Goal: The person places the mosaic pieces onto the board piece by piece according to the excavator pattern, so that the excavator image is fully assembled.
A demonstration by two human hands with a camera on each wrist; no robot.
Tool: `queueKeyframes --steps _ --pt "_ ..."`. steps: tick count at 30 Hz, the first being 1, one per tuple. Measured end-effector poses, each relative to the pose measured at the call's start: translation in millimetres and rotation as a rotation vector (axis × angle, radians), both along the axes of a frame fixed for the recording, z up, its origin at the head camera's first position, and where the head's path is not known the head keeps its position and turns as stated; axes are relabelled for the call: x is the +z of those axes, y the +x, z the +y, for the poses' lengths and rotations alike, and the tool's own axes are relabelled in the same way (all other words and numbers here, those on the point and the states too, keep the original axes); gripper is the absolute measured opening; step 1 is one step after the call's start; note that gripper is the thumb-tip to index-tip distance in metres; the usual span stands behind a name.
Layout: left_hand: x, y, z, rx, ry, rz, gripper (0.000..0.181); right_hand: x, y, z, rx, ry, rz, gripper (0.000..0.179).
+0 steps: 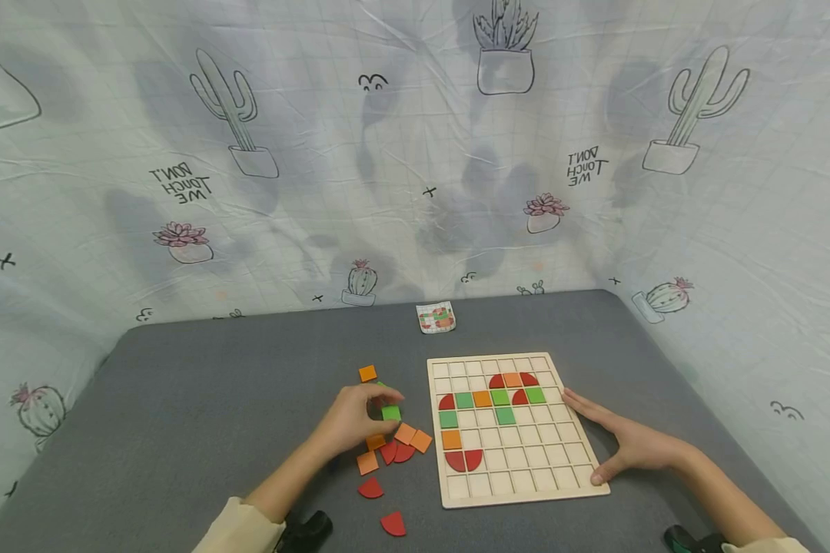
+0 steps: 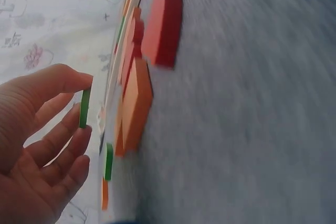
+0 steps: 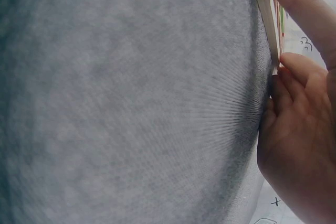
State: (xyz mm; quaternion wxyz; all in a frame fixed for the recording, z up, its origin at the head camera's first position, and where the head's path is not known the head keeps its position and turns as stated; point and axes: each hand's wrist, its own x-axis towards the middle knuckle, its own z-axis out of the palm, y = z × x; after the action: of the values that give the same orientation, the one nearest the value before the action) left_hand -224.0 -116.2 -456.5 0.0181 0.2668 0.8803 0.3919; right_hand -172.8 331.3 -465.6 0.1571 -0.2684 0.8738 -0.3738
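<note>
My left hand pinches a green square tile between thumb and fingertips, over a loose pile of tiles. In the left wrist view that green tile is seen edge-on, with the other fingers loosely bent beneath. To the right lies a wooden grid board. Red quarter-circles, orange squares and green squares occupy some of its cells. My right hand rests along the board's right edge, its fingers extended at the side and its thumb on the near right corner.
Loose orange tiles and red quarter-circle tiles lie left of the board on the grey cloth surface. A small pattern card lies at the back. A curtain printed with cacti surrounds the table.
</note>
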Motion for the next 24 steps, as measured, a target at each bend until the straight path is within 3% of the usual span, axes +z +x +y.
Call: queueKeyframes --steps 5,12,18,24 --pt "2.0 1.5 17.5 -0.033 0.027 -0.025 0.029 -1.9 -0.1 0.8 0.004 0.003 0.001 0.111" --pt "11.3 2.8 57.3 -0.101 0.009 -0.001 0.030 -0.4 -0.4 0.0 -0.016 0.009 -0.013 0.111" --pt "23.4 1.5 99.2 -0.161 -0.070 0.049 0.029 -0.5 -1.4 -0.3 -0.019 0.012 -0.017 0.110" --pt "25.9 -3.2 138.0 -0.212 -0.191 0.102 0.029 0.1 -0.9 0.6 -0.026 0.019 -0.017 0.110"
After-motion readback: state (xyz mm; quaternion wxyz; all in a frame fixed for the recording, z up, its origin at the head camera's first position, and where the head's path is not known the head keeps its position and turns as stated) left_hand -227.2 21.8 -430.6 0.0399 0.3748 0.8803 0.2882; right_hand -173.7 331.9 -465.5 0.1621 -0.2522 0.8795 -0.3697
